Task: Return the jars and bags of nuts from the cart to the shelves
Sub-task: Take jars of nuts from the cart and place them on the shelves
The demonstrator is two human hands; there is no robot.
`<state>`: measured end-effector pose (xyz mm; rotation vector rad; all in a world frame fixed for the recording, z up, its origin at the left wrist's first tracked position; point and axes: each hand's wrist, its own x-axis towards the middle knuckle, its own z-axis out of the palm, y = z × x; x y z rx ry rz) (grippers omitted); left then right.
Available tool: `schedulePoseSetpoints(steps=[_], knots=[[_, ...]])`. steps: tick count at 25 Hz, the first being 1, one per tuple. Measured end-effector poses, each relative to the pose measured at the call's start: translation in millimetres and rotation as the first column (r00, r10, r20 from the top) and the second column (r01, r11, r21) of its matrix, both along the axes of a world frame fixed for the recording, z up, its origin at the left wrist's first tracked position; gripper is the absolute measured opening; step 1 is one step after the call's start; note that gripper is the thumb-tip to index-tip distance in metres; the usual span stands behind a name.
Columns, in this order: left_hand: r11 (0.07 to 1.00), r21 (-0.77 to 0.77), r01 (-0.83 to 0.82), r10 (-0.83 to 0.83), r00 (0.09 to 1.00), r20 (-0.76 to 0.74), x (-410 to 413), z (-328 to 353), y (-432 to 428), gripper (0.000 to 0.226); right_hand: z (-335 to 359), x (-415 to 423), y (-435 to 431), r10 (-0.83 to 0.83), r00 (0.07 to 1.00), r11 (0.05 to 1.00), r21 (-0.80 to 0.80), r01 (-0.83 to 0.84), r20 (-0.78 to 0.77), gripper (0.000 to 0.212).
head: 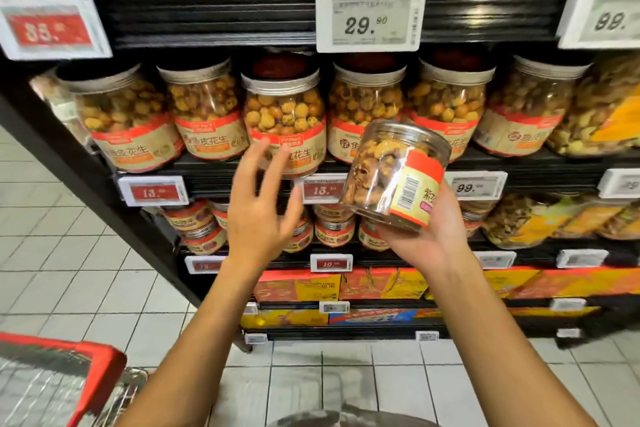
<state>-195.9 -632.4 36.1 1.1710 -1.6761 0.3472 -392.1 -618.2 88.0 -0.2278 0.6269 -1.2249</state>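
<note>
My right hand (429, 232) grips a clear plastic jar of nuts (391, 173) with a red and cream label, tilted so its base points at the shelves. My left hand (258, 208) is raised in front of the shelf with fingers spread and holds nothing; its fingertips are near a large jar of coated peanuts (285, 114) on the middle shelf. A row of the same large peanut jars (204, 111) fills that shelf. Small jars (334, 229) with matching red labels stand on the shelf below, behind my hands. The cart (86, 378) with a red rim is at lower left.
Black shelves (214, 21) carry price tags (370, 21) on their front edges. Bags of mixed nuts (602, 114) fill the right side. Boxed goods (377, 284) sit on the low shelves. White tiled floor (69, 253) lies to the left and below.
</note>
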Motion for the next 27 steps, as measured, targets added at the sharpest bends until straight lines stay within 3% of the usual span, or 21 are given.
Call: schedulePoseSetpoints(steps=[2, 8, 11, 13, 16, 20, 24, 25, 27], knots=[[1.0, -0.006, -0.015, 0.015, 0.99, 0.139, -3, -5, -5, 0.043, 3, 2, -7, 0.006, 1.0, 1.0, -0.022, -0.006, 0.004, 0.028], [0.982, 0.179, -0.06, 0.039, 0.992, 0.119, -5, 7, -15, 0.043, -6, 0, -9, -0.024, 0.997, 0.999, -0.029, 0.022, -0.073, 0.028], [0.982, 0.182, -0.04, 0.067, 0.987, -0.144, -1, 16, 0, 0.032, -14, 0, -6, -0.03, 0.984, 0.998, -0.053, 0.021, -0.173, 0.032], [0.953, 0.279, 0.117, 0.035, 0.874, -0.484, -6, 17, 22, 0.031, -22, 3, -1, -0.026, 0.967, 0.999, -0.037, 0.018, -0.253, 0.04], [0.761, 0.411, 0.502, 0.065, 0.571, -0.819, -30, 9, 51, 0.034, -40, 15, 9, -0.016, 0.932, 0.999, 0.037, 0.031, -0.363, 0.043], [0.677, 0.416, 0.607, 0.161, 0.429, -0.889, -44, -12, 65, 0.05, -63, 41, 15, -0.005, 0.841, 1.0, 0.016, 0.017, -0.542, 0.047], [0.726, 0.453, 0.517, 0.293, 0.363, -0.885, -45, -33, 80, 0.076, -90, 64, 39, 0.092, 0.797, 0.959, -0.162, -0.232, -0.597, 0.053], [0.751, 0.478, 0.455, 0.341, 0.352, -0.872, -44, -38, 82, 0.076, -96, 65, 44, 0.133, 0.798, 0.932, -0.2, -0.303, -0.587, 0.056], [0.79, 0.481, 0.381, 0.397, 0.281, -0.874, -39, -50, 82, 0.055, -103, 60, 48, 0.231, 0.779, 0.877, -0.222, -0.426, -0.583, 0.068]])
